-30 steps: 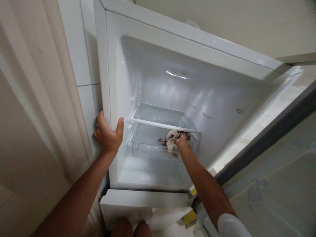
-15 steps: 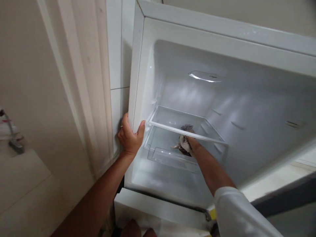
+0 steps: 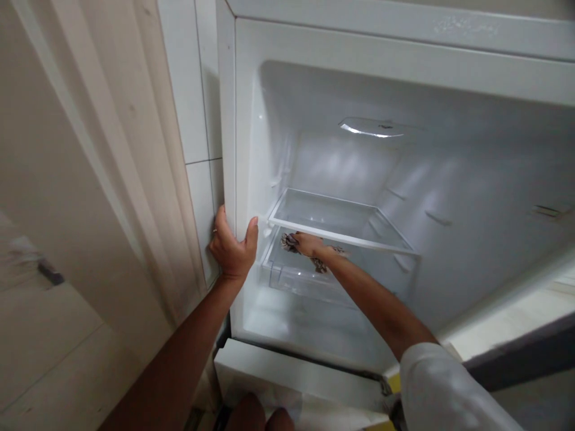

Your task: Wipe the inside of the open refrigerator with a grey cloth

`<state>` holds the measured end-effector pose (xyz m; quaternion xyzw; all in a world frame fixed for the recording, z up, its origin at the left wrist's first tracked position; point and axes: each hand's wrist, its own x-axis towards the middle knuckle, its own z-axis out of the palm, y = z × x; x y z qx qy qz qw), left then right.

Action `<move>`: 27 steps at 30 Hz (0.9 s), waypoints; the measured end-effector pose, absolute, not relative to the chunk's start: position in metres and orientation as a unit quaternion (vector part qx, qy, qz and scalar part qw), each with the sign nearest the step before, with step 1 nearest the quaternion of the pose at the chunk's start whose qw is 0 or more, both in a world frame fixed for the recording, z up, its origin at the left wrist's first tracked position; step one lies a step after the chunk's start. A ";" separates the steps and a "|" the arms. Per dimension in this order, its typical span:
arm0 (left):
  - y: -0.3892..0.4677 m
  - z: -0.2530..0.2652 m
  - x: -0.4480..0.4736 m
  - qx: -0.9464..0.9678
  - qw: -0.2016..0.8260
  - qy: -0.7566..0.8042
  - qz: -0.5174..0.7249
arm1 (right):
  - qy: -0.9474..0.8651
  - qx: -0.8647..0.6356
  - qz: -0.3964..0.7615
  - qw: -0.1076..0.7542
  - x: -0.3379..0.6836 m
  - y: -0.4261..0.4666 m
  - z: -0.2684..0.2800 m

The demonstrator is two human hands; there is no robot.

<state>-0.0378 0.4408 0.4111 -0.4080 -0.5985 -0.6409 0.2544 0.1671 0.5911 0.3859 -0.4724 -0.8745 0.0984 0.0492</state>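
My left hand (image 3: 233, 246) grips the left side wall of the white fridge (image 3: 231, 149), thumb on the front edge and fingers round the outer side. Inside the fridge, my right hand (image 3: 309, 244) is closed on a crumpled brown and white cloth (image 3: 320, 264). The hand reaches under the upper glass shelf (image 3: 339, 214), near the left end of the lower shelf. A clear plastic drawer front (image 3: 296, 280) lies just below the cloth. The fingertips of my right hand are partly covered by the cloth.
A lamp cover (image 3: 372, 127) is set in the fridge's ceiling. Below the fridge compartment is a lower white door (image 3: 296, 371). To the left stand a tiled wall (image 3: 191, 90) and a wooden door frame (image 3: 135, 120). My knees (image 3: 251, 413) show at the bottom.
My right hand has moved left with the cloth beneath the upper shelf. My left hand keeps its hold on the fridge side. The whole view has shifted slightly.
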 end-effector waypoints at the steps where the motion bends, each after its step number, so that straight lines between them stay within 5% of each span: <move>1: 0.441 0.412 -0.038 -0.408 0.247 -0.600 -0.642 | -0.884 -0.456 0.097 0.031 0.170 0.586 0.386; 8: 0.442 0.414 -0.037 -0.410 0.212 -0.603 -0.651 | -0.916 -0.373 0.137 -0.060 0.207 0.546 0.393; 19: 0.442 0.417 -0.037 -0.415 0.184 -0.612 -0.647 | -0.823 -0.551 0.084 -0.110 0.273 0.534 0.414; 27: 0.439 0.418 -0.035 -0.414 0.198 -0.614 -0.642 | -0.709 -0.704 0.021 0.033 0.279 0.539 0.399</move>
